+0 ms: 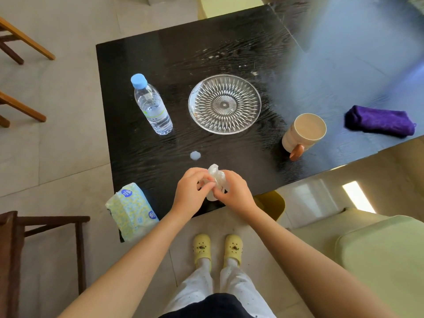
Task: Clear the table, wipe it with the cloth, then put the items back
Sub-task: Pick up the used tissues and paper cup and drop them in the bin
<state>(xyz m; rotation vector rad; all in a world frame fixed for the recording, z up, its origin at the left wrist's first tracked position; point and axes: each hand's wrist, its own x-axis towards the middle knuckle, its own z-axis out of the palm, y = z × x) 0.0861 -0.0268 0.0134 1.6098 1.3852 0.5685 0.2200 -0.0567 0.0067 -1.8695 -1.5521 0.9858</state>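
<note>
Both hands meet over the near edge of the glossy black wood-grain table (229,53), the left hand (190,193) and the right hand (236,193) pinched together on one crumpled white tissue (214,174), its wrinkled top poking out above the fingers. Just beyond the hands a small milky puddle (195,155) sits on the table. Further out from the left hand stands an upright clear plastic bottle with a pale blue cap (151,106), holding clear water up to its shoulder. Straight ahead of the hands lies a round cut-glass plate with a starburst pattern (224,104), nothing in it. Out from the right hand stands a ribbed cream mug with a brown handle (305,131); I cannot tell its contents. Far right of that hand lies the folded fuzzy purple cloth (379,121). Beside the left wrist, a soft yellow-flowered tissue pack (130,210) overhangs the table corner.
</note>
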